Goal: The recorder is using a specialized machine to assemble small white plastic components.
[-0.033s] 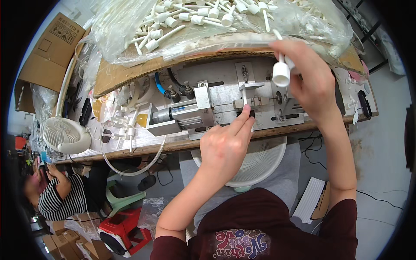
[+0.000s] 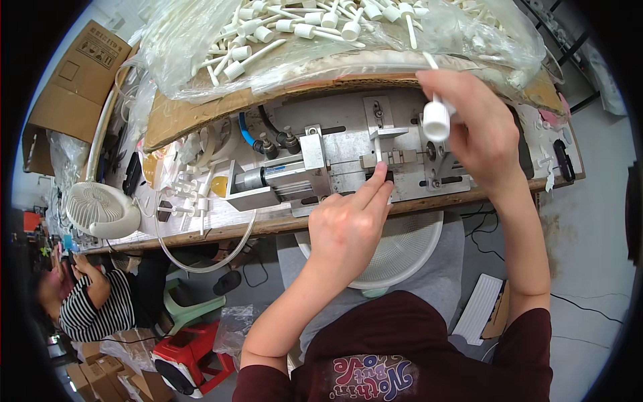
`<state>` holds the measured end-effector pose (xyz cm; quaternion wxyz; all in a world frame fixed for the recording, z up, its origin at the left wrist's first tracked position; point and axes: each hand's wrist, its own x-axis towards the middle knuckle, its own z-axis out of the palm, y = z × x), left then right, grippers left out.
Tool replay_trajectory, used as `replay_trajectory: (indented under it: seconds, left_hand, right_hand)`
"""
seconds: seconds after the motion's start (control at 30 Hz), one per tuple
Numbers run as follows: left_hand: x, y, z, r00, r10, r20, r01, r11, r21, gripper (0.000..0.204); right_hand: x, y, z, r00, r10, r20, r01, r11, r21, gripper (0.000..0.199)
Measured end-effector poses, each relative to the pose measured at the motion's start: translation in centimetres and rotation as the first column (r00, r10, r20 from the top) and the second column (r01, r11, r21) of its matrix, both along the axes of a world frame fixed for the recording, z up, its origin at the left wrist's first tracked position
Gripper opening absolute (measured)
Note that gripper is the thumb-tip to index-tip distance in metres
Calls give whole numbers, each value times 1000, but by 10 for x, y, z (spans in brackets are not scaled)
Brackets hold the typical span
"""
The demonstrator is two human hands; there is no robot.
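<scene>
My left hand [image 2: 349, 224] reaches to the metal fixture [image 2: 404, 157] at the bench's front. Its index and middle fingers lie together, the index tip on the near end of a thin white stem [image 2: 378, 149] in the fixture. The other fingers curl in; the thumb is hidden. To the right, my right hand [image 2: 483, 127] is raised above the fixture, closed on a white ribbed cap with a stem [image 2: 437, 122]. The cap's round end faces down towards me, and its stem points away beyond the fingers.
Many white stemmed caps [image 2: 305, 31] lie on clear plastic over a cardboard sheet [image 2: 174, 124] behind. An air cylinder [image 2: 284, 173] is left of the fixture, a small fan [image 2: 100, 209] farther left. A white basket [image 2: 408, 251] sits under the bench edge. A person [image 2: 94, 301] sits at left.
The cap in my right hand has tipped and dropped slightly, its end a little lower. My left hand stays in place on the stem.
</scene>
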<state>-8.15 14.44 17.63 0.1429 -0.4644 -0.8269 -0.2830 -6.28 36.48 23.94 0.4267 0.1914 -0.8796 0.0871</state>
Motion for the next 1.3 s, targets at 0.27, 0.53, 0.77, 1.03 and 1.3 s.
replay_trajectory:
  seconds: [0.27,0.53,0.77,1.03,1.3]
  left_hand:
    - [9,-5,23,715,-350,606,-5,863,505,41]
    - [10,-10,11,973,-124,195,79,972,222,36]
    - [-1,1,12,998,-36,-61,28,992,-125,28]
    - [-4,1,20,998,-65,-13,61,982,-180,29]
    - [-92,16,94,986,12,-165,28,972,235,18]
  right_hand:
    - [42,-25,-24,997,45,67,-56,986,159,26]
    - [39,-25,-35,998,16,67,-7,991,-132,37]
    - [50,-30,-33,977,123,174,-44,914,-402,48]
    - [65,-38,-38,964,161,212,4,788,-616,39]
    - [79,-55,-47,937,-29,347,123,960,-251,29]
